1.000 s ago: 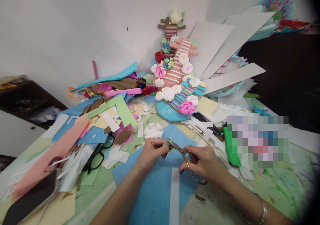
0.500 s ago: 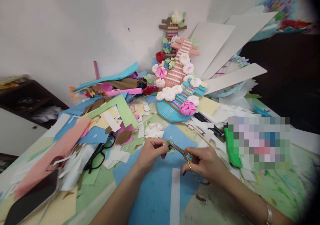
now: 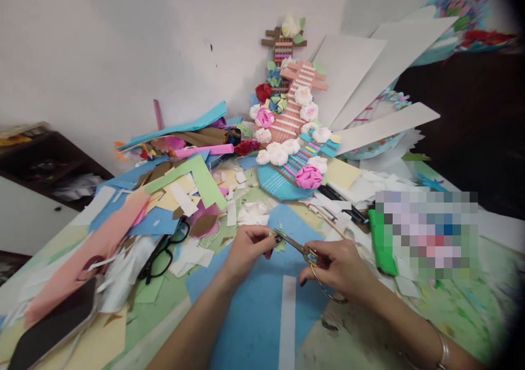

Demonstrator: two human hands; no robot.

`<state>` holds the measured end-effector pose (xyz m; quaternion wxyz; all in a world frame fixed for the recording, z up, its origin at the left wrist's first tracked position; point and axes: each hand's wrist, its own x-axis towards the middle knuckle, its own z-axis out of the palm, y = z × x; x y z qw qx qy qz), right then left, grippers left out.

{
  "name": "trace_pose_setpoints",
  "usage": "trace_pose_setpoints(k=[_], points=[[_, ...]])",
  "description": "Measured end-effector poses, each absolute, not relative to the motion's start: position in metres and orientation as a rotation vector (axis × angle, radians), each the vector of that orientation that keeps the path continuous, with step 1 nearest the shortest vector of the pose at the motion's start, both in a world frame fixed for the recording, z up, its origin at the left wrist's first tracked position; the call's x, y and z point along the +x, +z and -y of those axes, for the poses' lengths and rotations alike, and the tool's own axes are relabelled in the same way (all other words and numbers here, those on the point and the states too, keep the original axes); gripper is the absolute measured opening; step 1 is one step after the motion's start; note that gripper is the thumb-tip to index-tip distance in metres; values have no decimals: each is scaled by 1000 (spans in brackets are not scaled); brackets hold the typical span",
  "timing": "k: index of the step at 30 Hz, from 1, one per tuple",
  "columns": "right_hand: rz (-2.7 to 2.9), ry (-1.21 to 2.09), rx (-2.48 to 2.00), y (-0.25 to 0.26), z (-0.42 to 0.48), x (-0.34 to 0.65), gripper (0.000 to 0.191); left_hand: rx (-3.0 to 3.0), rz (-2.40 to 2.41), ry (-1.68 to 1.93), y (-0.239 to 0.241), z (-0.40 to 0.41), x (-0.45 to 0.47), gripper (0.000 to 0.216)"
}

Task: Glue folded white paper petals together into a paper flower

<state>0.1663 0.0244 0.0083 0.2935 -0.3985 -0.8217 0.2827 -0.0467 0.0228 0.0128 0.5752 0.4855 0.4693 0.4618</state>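
My left hand [image 3: 248, 249] pinches a small green paper piece [image 3: 279, 243] above a large blue paper sheet [image 3: 254, 315]. My right hand [image 3: 338, 269] is closed through the handles of gold scissors [image 3: 303, 252], whose blades point left and meet the green piece. A white paper strip [image 3: 287, 321] lies on the blue sheet below my hands. Both hands hover near the table's middle.
Black glasses [image 3: 162, 255] lie left of my hands amid paper scraps. A paper guitar with paper flowers [image 3: 293, 134] leans at the back. White boards [image 3: 369, 85] stand behind it. Black pens [image 3: 344, 206] and a green object [image 3: 379, 244] sit to the right. A dark phone [image 3: 49, 326] lies front left.
My right hand with the scissors has shifted slightly right and the handles spread a little. My left hand keeps its pinch on the green piece.
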Motion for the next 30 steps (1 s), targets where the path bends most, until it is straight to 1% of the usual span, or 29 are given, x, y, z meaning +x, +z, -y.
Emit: trace_pose_setpoints(k=[6, 9, 14, 19, 23, 27, 30], points=[[2173, 662, -1021, 12, -21, 161, 53, 1238, -1066, 1008, 12, -22, -45, 27], [2182, 649, -1010, 10, -22, 162, 53, 1269, -1067, 972, 13, -22, -45, 26], [2212, 722, -1023, 6, -23, 167, 54, 1302, -1033, 942, 15, -23, -48, 20], [2233, 750, -1021, 4, -23, 169, 49, 1268, -1026, 901, 19, -22, -50, 11], [2251, 767, -1020, 4, -24, 169, 48, 1268, -1023, 896, 23, -23, -52, 9], [2272, 771, -1010, 5, -25, 171, 48, 1302, -1018, 874, 24, -23, -54, 10], [2286, 774, -1012, 5, -26, 172, 46, 1343, -1021, 856, 24, -24, -55, 16]])
